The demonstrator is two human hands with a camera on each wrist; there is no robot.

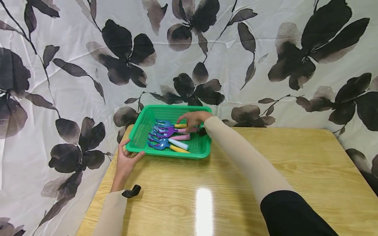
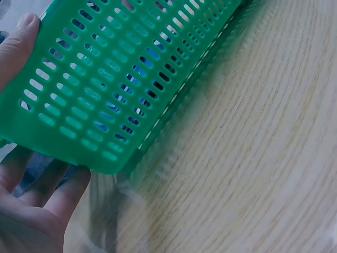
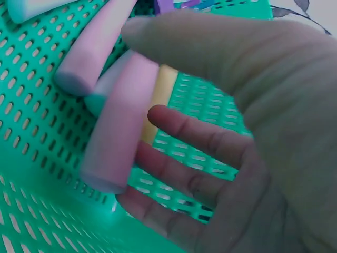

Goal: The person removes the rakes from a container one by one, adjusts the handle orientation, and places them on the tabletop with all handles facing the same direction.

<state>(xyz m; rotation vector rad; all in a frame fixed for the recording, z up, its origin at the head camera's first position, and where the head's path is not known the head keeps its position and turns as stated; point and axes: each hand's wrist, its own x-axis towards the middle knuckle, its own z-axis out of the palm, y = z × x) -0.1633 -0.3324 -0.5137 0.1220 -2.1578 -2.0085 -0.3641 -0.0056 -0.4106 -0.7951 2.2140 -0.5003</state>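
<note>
A green plastic basket point(image 1: 168, 154) holds several small hand forks with blue or purple heads and pink, yellow or pale blue handles. My left hand point(image 1: 125, 164) grips the basket's near left corner, thumb on one side and fingers on the other. Inside the basket, my right hand point(image 1: 193, 119) hovers over the handle ends at the right. Its thumb and spread, loosely bent fingers lie around a pink handle point(image 3: 118, 126) without closing on it. A purple fork point(image 1: 166, 131) lies nearest that hand; a blue fork point(image 1: 160, 144) with a yellow handle is closer to the front.
The basket stands at the back left of a wooden table point(image 1: 265, 164), against a floral cloth point(image 1: 183, 59) that hangs behind. A black wrist device point(image 1: 132, 191) sits on the left forearm. Light glares off the table's front.
</note>
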